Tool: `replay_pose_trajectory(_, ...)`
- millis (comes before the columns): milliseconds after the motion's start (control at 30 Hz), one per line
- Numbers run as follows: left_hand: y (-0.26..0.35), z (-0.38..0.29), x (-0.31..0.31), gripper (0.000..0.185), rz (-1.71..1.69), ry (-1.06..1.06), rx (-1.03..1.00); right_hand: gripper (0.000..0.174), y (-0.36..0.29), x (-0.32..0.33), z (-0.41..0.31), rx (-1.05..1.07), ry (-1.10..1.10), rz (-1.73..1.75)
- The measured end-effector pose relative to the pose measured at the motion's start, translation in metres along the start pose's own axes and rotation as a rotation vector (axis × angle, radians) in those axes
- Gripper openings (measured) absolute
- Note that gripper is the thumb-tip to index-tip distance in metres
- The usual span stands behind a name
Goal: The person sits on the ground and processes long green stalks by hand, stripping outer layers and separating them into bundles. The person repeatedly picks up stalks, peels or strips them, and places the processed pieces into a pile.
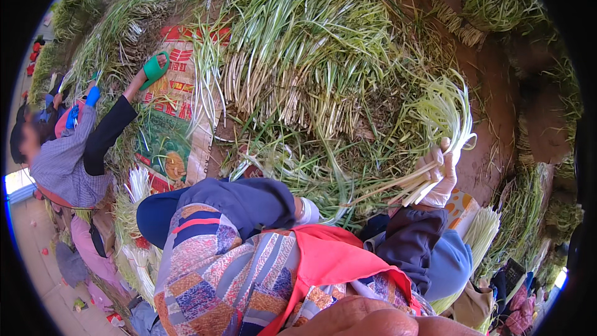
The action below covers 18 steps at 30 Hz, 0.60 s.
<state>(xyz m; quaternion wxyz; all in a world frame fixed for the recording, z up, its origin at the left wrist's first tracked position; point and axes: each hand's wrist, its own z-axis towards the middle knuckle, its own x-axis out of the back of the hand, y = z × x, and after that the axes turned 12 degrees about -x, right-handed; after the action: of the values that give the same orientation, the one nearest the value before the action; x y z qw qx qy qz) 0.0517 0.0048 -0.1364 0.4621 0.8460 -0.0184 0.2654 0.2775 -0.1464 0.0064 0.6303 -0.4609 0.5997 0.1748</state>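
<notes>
My right hand (437,177), in a thin whitish glove, grips a bunch of pale stalks (415,184) with long green leaves that look like garlic chives. The leaves rise and curl above the fist, while the cut ends point down and left. My left hand (308,212) shows only in part, beyond the dark sleeve, also in a pale glove. Its fingers are hidden, so its grip cannot be made out. Loose green leaves (326,186) lie beside it. Ahead spreads a wide heap of the same stalks (298,56), pale ends towards me.
A printed sack (172,116) bearing writing lies flat at left. A person (70,154) with blue gloves sits beyond it, a green slipper (155,71) on the sack. Bundles of pale stalks (480,233) stand at my right, others (137,261) at my left.
</notes>
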Motion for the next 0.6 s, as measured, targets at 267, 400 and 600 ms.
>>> replay_pose_trajectory(267, -0.229, -0.109, 0.119, 0.029, -0.061, 1.38, 1.132, 0.016, 0.014, 0.001, 0.003, -0.039, 0.143, -0.08)
replay_pose_trajectory(400, -0.259, -0.132, 0.149, 0.043, -0.209, 0.89, 1.381, 0.014, 0.017, 0.002, 0.005, -0.021, 0.187, -0.052)
replay_pose_trajectory(600, -0.125, -0.094, 0.136, 0.02, -0.467, 1.135, 0.768, 0.012, 0.022, -0.004, 0.007, -0.123, 0.368, -0.143)
